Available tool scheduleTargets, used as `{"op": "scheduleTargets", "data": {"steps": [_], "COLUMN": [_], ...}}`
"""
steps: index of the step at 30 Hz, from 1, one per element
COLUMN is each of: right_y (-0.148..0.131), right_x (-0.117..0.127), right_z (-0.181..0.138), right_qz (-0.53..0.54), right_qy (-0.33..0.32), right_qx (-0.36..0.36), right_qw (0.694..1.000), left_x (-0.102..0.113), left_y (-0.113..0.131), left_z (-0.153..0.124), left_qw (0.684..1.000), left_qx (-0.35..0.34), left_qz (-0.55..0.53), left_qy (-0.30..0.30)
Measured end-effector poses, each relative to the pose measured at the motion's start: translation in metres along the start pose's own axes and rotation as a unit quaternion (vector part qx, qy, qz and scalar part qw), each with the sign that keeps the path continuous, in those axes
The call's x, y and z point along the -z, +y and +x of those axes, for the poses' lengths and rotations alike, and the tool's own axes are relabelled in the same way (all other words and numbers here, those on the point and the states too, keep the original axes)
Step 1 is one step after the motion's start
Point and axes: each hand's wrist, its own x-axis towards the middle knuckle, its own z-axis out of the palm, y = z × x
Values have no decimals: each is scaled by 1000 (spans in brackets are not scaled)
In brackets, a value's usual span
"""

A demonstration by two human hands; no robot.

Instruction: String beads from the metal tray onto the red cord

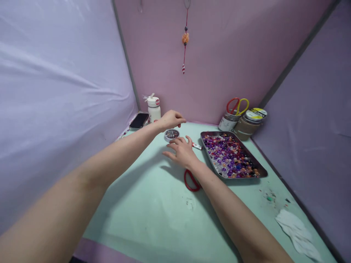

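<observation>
Over the far middle of the table, my left hand [172, 119] is raised with its fingers pinched together. Something small and red shows at its fingertips, too small to make out. Just below it stands a small round container [172, 134] with dark contents or a patterned top. My right hand [183, 151] hovers palm down close to that container, its fingers spread and nothing visible in them. A small white and red object [196, 146] lies beyond the right fingers, partly hidden. Under the right wrist, a red scissors handle [192, 181] shows, the rest covered by the forearm.
To the right sits a metal tray [241, 179] full of loose beads [227, 153]. Behind it are a jar with red and yellow scissors [237, 106] and a lidded tub [246, 128]. A white bottle [154, 111] and phone [139, 121] stand back left. A beaded string [185, 38] hangs above.
</observation>
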Motion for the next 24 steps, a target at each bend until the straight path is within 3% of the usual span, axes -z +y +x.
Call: {"op": "scheduleTargets", "data": {"steps": [7, 9, 12, 14, 16, 18, 22, 24], "right_y": [0, 0, 2, 3, 3, -1, -17, -22], "right_x": [56, 65, 68, 64, 57, 48, 32, 25], "right_z": [-40, -56, -74, -80, -81, -78, -69, -66], "right_qz": [94, 147, 193, 212, 227, 237, 232, 203], "right_qy": [34, 108, 262, 319, 315, 269, 116, 74], "right_qx": [-21, -43, -99, -142, -175, -168, -74, -44], "right_qw": [995, 982, 940, 913, 905, 918, 963, 975], "left_x": [8, 10, 6, -2, -13, -26, -48, -54], "left_y": [19, 13, 2, -1, -2, -1, -5, -9], "left_z": [-87, -111, -138, -150, -158, -165, -173, -176], "left_qw": [999, 997, 989, 979, 965, 953, 931, 922], "left_qx": [28, 48, 80, 92, 92, 95, 99, 93], "left_qz": [-34, -57, -120, -178, -243, -287, -347, -369], "left_qy": [-15, -5, 21, 24, 21, 6, -51, -74]}}
